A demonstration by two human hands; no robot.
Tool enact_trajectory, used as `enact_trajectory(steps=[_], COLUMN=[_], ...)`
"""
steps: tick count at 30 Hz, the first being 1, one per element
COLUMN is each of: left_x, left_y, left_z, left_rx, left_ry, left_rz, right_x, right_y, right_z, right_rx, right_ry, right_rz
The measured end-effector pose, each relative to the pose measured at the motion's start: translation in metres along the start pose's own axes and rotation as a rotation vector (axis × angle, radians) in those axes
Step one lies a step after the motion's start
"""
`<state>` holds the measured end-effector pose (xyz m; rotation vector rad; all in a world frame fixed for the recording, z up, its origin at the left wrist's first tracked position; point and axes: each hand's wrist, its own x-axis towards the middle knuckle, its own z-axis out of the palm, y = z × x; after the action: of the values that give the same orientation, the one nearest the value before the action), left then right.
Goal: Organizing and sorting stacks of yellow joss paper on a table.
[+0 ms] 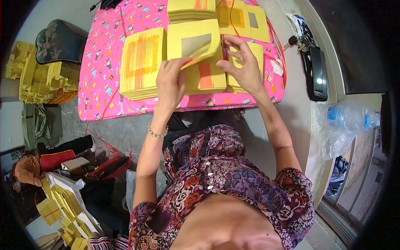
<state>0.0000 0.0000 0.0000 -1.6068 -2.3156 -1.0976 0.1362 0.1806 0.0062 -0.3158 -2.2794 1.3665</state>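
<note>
My left hand (170, 83) pinches the near edge of a yellow paper sheet (175, 31) with a grey square on it. The sheet curls up off the middle stack (212, 79), whose top shows an orange patch. My right hand (246, 66) is beside the sheet's right edge, fingers spread and slightly curved, holding nothing. A thick stack of yellow paper (141, 77) with orange squares stands left of my left hand. Another yellow stack (246, 85) lies partly hidden beneath my right hand.
All this lies on a table with a pink patterned cover (98, 100). More yellow stacks (177, 6) are at the far side, with red cords (273, 35) around. A dark chair back (58, 41) stands left. On the right are a black device (318, 73) and a plastic bottle (350, 116).
</note>
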Motion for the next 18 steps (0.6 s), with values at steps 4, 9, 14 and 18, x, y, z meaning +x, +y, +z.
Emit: enact_trajectory(steps=[4,9,14,18], left_x=[0.005,-0.001,-0.015,-0.01], left_y=[-0.001,-0.003,-0.042,-0.049], left_z=[-0.009,-0.018,0.004,0.009], left_rx=[-0.226,-0.861,-1.039,-1.188], left_ry=[0.283,0.29,0.102,0.113], left_rz=[-0.066,-0.133,-0.26,-0.353], right_x=[0.004,0.015,0.017,0.018], right_y=[0.013,0.007,0.012,0.015], right_z=[0.008,0.007,0.016,0.018], right_rx=[0.239,0.205,0.221,0.188], right_ry=[0.104,0.15,0.088,0.098], right_rz=[0.002,-0.109,-0.143,-0.097])
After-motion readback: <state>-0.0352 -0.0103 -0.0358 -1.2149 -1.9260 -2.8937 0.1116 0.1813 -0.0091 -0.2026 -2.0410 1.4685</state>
